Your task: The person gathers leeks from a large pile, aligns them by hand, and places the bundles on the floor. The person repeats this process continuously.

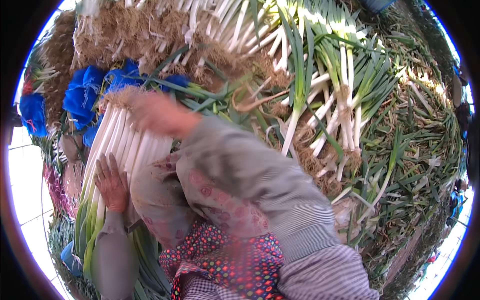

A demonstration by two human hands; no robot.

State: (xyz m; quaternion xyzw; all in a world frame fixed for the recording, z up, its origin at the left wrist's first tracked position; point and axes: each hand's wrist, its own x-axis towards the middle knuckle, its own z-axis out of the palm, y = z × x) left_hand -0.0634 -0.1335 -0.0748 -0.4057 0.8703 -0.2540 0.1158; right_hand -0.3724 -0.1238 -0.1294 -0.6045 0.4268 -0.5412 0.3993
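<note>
A bundle of long white-stalked green onions (116, 138) lies before me, beside my knees, with its roots (123, 93) at the far end and its green leaves (84, 232) towards me. My left hand (112, 183) rests flat on the white stalks, fingers a little spread and gripping nothing. At the root end is my right hand (161, 114), blurred, over or touching the roots. Whether its fingers hold anything is not clear. My right sleeve (255, 172) crosses above my knees and hides part of the ground.
A large pile of green onions (232, 26) with matted roots spans the far side. Loose green onions (345, 93) lie to the right, beside a heap of trimmed leaves (420, 150). Blue plastic material (82, 93) sits beyond the bundle. Pink ties (56, 187) are at the left.
</note>
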